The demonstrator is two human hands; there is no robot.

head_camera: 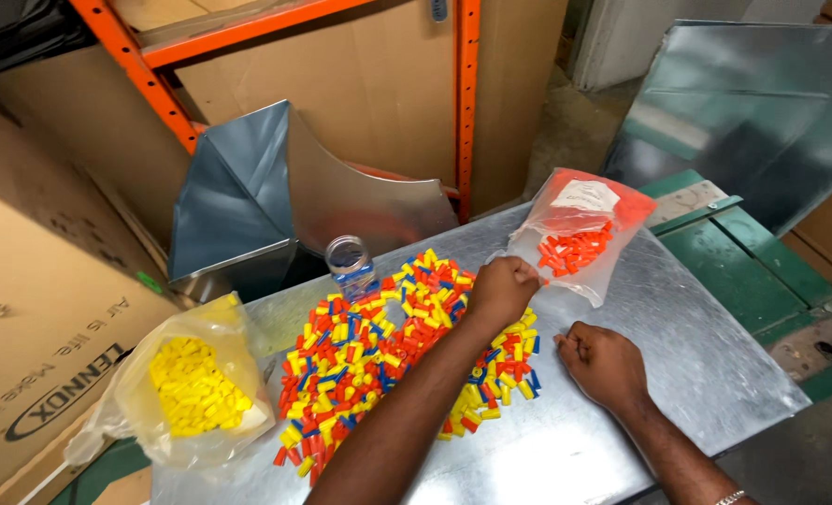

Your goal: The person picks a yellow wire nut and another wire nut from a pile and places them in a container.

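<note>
Orange caps are being gathered in a clear bag lying at the far right of the metal table, and sorting by colour appears to be the step in hand. The bag's mouth is being met by the left hand, which is closed into a loose fist; whether a cap is pinched inside it cannot be told. The right hand is being rested on the sheet just beside the pile's near edge, fingers curled in, nothing visibly gripped. The mixed pile of red, yellow, blue and orange caps is being spread across the middle of the table, touching the left forearm. The next move is judged to call for picking single orange pieces out from among near-matching red ones, so care over colour is being asked for. Farther out, a bag of yellow caps is sitting at the left edge, a small clear jar behind the pile, bent sheet-metal ducting and cardboard boxes beyond.
</note>
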